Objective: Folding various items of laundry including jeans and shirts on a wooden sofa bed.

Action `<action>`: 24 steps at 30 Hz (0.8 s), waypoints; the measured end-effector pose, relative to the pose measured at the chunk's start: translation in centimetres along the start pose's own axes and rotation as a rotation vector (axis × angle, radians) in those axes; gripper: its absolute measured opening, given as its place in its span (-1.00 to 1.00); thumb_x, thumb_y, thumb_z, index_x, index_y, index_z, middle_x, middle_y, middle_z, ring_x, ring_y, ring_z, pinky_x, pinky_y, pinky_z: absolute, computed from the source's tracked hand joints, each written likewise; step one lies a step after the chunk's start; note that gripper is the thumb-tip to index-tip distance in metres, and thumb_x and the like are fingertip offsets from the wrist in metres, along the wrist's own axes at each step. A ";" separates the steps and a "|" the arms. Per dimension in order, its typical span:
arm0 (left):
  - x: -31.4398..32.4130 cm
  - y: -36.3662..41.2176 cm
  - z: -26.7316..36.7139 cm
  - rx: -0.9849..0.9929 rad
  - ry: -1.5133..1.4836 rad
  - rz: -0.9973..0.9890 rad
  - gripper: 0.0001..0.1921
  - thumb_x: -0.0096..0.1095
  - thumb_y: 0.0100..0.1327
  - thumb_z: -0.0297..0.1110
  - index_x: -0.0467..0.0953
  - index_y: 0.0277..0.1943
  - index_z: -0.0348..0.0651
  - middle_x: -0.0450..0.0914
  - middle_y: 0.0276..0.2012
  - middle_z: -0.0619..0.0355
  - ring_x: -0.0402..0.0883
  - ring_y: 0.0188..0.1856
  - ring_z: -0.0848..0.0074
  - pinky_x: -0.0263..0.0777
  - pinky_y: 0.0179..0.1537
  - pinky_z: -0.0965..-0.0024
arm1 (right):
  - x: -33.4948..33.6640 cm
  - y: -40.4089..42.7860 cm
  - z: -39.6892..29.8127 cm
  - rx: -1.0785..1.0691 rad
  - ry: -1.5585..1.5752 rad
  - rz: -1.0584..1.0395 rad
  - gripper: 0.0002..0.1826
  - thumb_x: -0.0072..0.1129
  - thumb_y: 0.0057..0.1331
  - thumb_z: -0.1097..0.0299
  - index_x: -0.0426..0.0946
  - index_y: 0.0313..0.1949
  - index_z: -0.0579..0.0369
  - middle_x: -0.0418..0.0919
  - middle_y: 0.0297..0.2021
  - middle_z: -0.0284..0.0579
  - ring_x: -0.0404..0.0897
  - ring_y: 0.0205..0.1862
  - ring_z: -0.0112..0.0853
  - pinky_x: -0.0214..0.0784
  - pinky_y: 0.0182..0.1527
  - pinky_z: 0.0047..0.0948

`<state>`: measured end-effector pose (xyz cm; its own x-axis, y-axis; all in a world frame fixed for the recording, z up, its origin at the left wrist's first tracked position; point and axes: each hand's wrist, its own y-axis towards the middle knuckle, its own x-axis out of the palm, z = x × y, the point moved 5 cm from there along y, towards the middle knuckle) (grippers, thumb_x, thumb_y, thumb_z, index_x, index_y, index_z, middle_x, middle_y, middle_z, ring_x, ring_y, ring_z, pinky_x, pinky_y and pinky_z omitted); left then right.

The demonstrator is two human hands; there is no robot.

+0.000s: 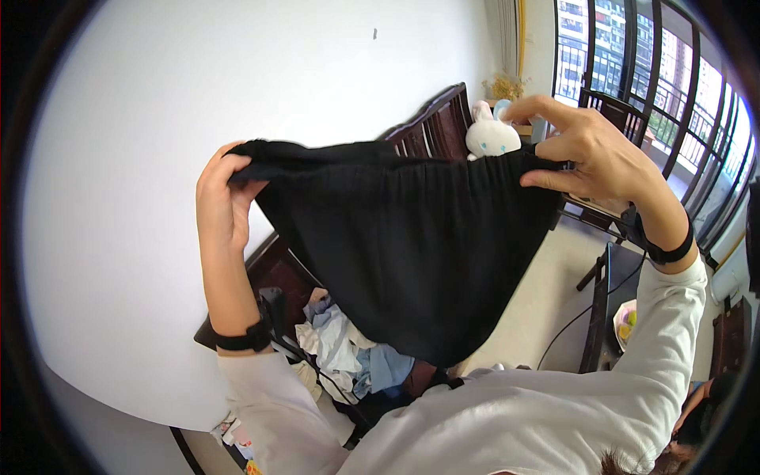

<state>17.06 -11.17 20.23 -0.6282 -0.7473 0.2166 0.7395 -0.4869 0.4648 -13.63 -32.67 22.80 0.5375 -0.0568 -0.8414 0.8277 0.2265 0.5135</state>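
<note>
A black garment with a gathered elastic waistband (409, 249) hangs stretched out in front of me, held up at its two top corners. My left hand (228, 187) grips the waistband's left end, thumb below and fingers over the top. At the other end, my right hand (585, 151) pinches the band between thumb and fingers, with the index finger raised off the cloth. The garment's lower part narrows downward and hides part of the bench and floor behind it. Whether it is a skirt or trousers I cannot tell.
Below the garment lies a pile of crumpled white and blue clothes (344, 350) on a dark wooden bench (285, 261). A white plush rabbit (493, 136) sits by the slatted backrest (430, 127). To the right stands a dark table (594, 332) with a fruit plate (623, 323). Another person's arm (692, 404) shows lower right.
</note>
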 end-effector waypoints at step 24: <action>7.8 1.3 -4.2 0.041 0.118 0.037 -0.68 -0.22 0.14 -0.59 0.54 -0.18 -0.28 0.52 -0.34 0.12 0.53 -0.32 0.53 0.53 -0.30 0.46 | -5.6 -8.9 0.5 0.393 -0.300 0.165 -0.47 0.42 0.12 0.11 0.21 -0.67 0.04 0.16 -0.76 -0.40 0.14 -0.69 -0.61 -0.06 -0.64 -0.53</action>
<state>14.11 -19.50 18.88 -0.5657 -0.8139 0.1329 0.7497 -0.4404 0.4940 -23.92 -34.81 22.99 0.6410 -0.3408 -0.6877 0.6947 -0.1232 0.7087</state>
